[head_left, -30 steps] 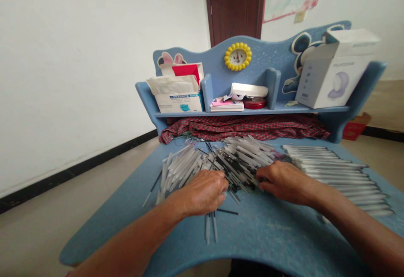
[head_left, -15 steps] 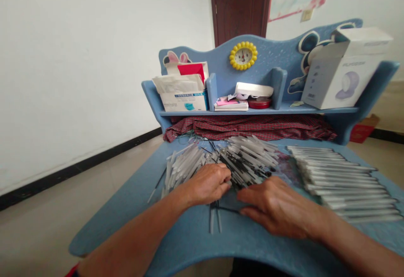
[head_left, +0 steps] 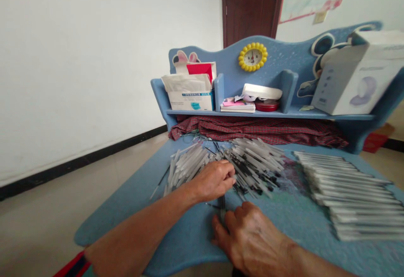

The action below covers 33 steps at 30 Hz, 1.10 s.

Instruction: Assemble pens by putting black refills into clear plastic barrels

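Note:
My left hand (head_left: 216,180) is closed over the front edge of a pile of pen parts, and its curled fingers hide what is in them. Thin dark pens (head_left: 222,202) run out from beneath it toward me. At their near ends is my right hand (head_left: 248,237), thumb and fingers closed round them; their tips are hidden. Pale translucent pen tubes (head_left: 189,163) lie loose to the left of the pile, and more tubes mixed with black pieces (head_left: 244,167) lie behind my left hand.
A row of laid-out pens (head_left: 356,197) covers the right of the blue table (head_left: 315,239). Along the back lies a checked red cloth (head_left: 259,130), below a shelf with a mask box (head_left: 192,100), a red round tin (head_left: 267,106) and a white carton (head_left: 350,79).
My right hand has come left and nearer to me, onto the near ends of the pens below my left hand. The left hand stays by the pile. The view has turned slightly left.

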Each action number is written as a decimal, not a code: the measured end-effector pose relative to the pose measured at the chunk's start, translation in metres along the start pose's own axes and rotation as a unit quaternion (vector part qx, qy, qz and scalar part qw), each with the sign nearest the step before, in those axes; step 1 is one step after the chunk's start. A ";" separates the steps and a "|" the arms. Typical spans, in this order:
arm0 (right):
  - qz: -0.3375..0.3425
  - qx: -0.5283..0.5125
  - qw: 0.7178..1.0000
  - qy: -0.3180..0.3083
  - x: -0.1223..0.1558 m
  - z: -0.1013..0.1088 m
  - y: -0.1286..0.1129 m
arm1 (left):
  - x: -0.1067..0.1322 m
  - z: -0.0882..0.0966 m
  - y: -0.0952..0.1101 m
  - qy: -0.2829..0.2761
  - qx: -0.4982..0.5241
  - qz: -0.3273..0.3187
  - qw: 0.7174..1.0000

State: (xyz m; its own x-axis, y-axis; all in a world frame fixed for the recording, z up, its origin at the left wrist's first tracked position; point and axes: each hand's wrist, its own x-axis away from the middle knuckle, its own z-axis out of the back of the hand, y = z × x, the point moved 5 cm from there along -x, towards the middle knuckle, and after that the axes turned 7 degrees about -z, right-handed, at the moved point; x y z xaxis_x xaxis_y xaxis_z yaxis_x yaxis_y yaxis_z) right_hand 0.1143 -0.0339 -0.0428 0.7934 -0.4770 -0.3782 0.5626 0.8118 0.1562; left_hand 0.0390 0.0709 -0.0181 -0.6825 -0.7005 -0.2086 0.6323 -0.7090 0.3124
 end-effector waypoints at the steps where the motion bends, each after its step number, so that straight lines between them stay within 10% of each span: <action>1: -0.002 0.003 1.000 0.001 0.000 0.001 0.001 | 0.000 0.002 0.000 0.013 0.003 0.002 1.000; 18: -0.029 0.054 0.998 -0.007 0.011 -0.006 0.021 | 0.003 0.024 -0.003 0.283 0.011 0.021 0.959; 33: -0.114 0.063 0.991 -0.040 0.004 -0.009 0.039 | 0.005 0.028 -0.005 0.280 0.017 0.031 0.959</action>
State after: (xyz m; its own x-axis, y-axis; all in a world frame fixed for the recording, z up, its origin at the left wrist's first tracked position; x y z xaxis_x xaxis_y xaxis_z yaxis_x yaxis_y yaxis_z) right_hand 0.1373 -0.0012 -0.0468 0.6547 -0.6732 -0.3438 0.7505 0.6331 0.1896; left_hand 0.0219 0.0729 0.0051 -0.3340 -0.6821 -0.6505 0.6471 -0.6677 0.3680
